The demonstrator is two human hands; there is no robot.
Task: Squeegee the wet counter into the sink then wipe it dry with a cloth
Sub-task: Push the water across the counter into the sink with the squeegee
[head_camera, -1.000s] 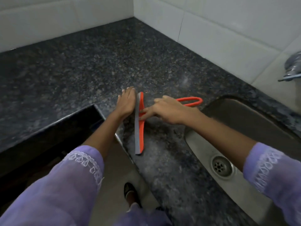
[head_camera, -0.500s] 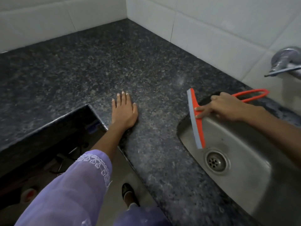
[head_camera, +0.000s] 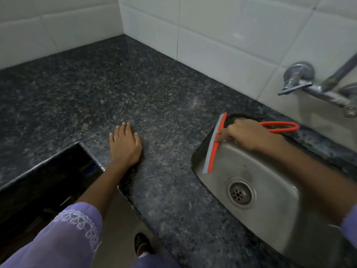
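An orange squeegee (head_camera: pixel 214 146) with a grey rubber blade hangs over the left rim of the steel sink (head_camera: pixel 270 215). My right hand (head_camera: pixel 245 133) grips its handle near the blade, and the orange loop of the handle sticks out behind the hand. My left hand (head_camera: pixel 124 145) lies flat, fingers straight, on the dark speckled granite counter (head_camera: pixel 108 89) near its front edge. No cloth is in view.
A chrome tap (head_camera: pixel 301 78) juts from the white tiled wall above the sink. The counter steps back at a dark open recess (head_camera: pixel 48 176) at the lower left. A foot in a dark shoe (head_camera: pixel 142 245) stands on the floor below.
My right hand has drawn the squeegee rightward across the counter from beside my left hand to the sink's left rim. My left hand has stayed flat on the counter.
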